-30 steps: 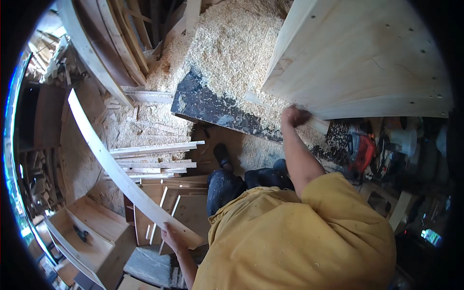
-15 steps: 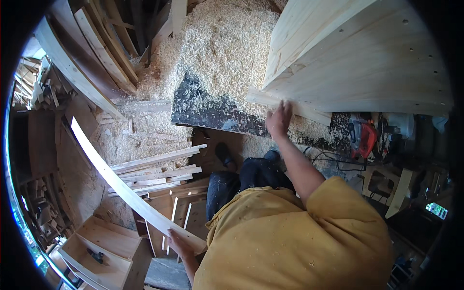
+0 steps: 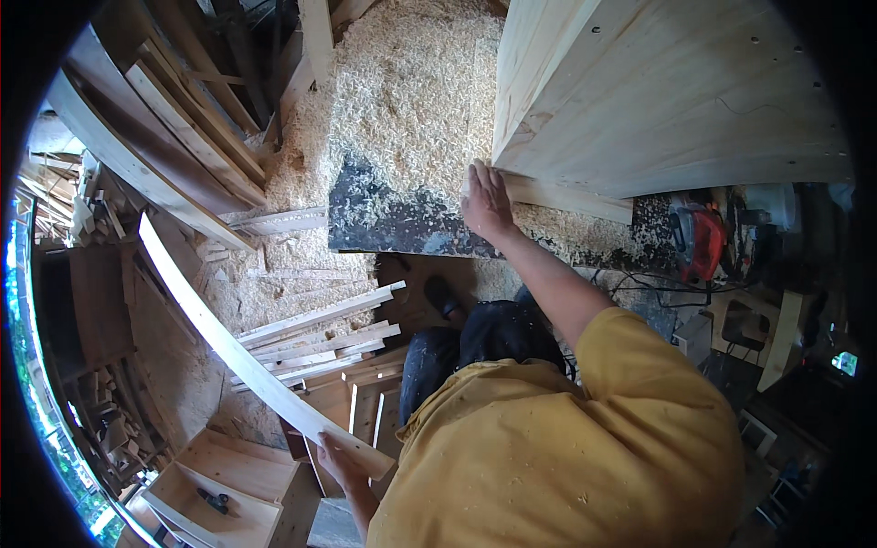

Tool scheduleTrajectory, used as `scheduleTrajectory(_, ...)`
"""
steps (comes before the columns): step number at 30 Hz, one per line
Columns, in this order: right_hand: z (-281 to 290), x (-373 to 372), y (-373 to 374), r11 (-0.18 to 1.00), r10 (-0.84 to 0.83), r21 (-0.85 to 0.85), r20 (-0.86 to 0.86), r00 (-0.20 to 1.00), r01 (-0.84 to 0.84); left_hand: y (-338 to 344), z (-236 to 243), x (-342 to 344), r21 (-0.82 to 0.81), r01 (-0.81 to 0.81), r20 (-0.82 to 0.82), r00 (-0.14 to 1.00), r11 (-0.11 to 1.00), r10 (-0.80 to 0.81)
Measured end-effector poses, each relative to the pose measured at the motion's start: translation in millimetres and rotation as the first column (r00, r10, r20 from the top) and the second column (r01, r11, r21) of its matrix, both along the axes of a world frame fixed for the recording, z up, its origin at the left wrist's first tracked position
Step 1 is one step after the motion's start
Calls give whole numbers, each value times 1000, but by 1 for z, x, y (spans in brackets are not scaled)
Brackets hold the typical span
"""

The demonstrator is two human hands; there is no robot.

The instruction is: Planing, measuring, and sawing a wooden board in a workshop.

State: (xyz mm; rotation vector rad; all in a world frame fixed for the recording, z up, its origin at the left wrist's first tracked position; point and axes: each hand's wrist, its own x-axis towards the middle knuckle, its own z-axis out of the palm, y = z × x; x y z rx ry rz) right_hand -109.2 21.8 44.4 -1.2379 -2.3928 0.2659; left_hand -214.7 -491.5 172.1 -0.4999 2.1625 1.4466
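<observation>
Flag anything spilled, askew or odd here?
Wood shavings stand out: heaped over the dark tabletop, they bury much of its surface near the right hand. Loose strips lie fanned at uneven angles at left. No clear damage shows.

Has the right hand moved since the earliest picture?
Yes. The right hand has moved left, closer to the left end of the dark bench, and is now beside the lower-left corner of the wooden box.
</observation>
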Motion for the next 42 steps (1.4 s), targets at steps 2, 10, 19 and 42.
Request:
scheduleTrajectory(2,-5,-26,-9,992,-66,108,27,997,63,-5,-2,-4,-15,7,-2,1000,1000,-7)
scheduleTrajectory(10,10,1,-28,908,417,12,-154,896,-420,2,-10,14,-26,46,-85,995,999,-48)
scheduleTrajectory(19,-2,274,-38,926,355,-180,110,928,-333,-3,-32,3,-12,33,67,997,999,-32)
scheduleTrajectory(42,12,172,-51,653,505,-685,77,860,-323,70,-16,128,150,85,-405,914,985,-18)
